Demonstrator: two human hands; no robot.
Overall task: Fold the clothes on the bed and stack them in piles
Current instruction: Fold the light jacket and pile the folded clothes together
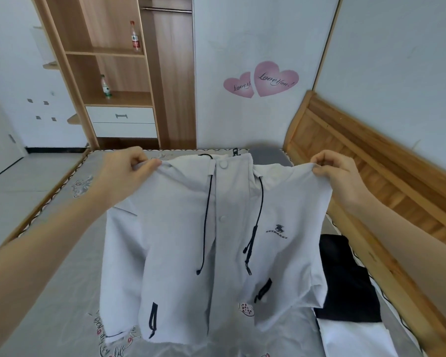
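A pale grey hooded jacket (180,240) with dark drawstrings and a small dark logo hangs in the air over the bed (49,266), front facing me. My left hand (129,166) pinches its left shoulder. My right hand (337,171) pinches its right shoulder. The hem dangles just above the mattress, and the sleeves are folded behind the body. A black garment (345,279) lies on the bed at the right, and a white garment (355,338) lies in front of it.
A wooden headboard (371,161) runs along the bed's right side. A grey pillow (268,154) sits at the far end. Beyond the bed stands a wooden wardrobe (129,73) with two bottles on its shelves. Floor lies to the left.
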